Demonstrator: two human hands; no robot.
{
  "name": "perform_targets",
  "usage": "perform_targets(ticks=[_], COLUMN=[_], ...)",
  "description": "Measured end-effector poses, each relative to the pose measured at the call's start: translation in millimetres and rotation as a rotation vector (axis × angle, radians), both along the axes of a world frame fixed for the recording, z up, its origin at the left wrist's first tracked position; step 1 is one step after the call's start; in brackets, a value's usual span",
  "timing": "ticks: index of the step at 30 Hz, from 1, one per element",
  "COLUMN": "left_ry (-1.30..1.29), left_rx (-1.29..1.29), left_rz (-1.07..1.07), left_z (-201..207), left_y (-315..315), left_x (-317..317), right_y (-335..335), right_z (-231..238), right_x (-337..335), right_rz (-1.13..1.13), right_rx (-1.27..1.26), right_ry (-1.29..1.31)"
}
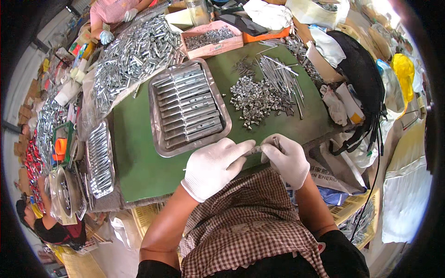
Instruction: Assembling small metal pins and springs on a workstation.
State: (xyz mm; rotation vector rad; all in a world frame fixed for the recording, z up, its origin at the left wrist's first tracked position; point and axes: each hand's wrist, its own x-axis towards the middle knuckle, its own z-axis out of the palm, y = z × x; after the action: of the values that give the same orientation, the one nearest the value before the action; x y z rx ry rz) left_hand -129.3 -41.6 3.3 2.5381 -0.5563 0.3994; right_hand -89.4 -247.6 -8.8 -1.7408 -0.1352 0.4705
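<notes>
Both my hands wear white knit gloves and meet over the near edge of the green work mat (134, 171). My left hand (215, 164) is closed, fingertips pinching a small grey metal part (253, 150). My right hand (287, 160) is closed too, its fingertips at the other end of that part; a short metal cylinder (276, 142) pokes up between its fingers. Just beyond my left hand lies a metal tray (157, 139) with a row of silver tubular parts (190, 104). Farther right is a heap of small metal fittings (257, 99), beside thin metal rods (282, 76).
A big pile of metal tubes (134, 55) covers the far left. A pink box (213, 51) of small parts stands at the back, a second tray (100, 160) at the left, a black bag (359, 69) at the right. Other people work at far left and lower left.
</notes>
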Motion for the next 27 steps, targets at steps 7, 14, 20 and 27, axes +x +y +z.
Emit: perform_targets(ticks=[7, 14, 20, 27], left_ry=[0.016, 0.053, 0.069, 0.173], left_rx=[-0.012, 0.339, 0.348, 0.27], left_rz=[0.074, 0.244, 0.256, 0.223], left_z=[-8.3, -17.5, -18.7, -14.3], left_y=[-9.8, -34.6, -34.9, -32.4], left_x=[-4.5, -3.1, -3.1, -1.2], right_y=[-4.9, -1.8, -6.8, -12.1], right_z=[-8.7, -21.9, -27.3, -6.4], right_x=[5.6, 56.3, 55.8, 28.7], right_rz=[0.02, -0.09, -0.013, 0.206], right_rx=[-0.173, -0.5, -0.658, -0.385], right_ry=[-0.15, -0.834, -0.926, -0.791])
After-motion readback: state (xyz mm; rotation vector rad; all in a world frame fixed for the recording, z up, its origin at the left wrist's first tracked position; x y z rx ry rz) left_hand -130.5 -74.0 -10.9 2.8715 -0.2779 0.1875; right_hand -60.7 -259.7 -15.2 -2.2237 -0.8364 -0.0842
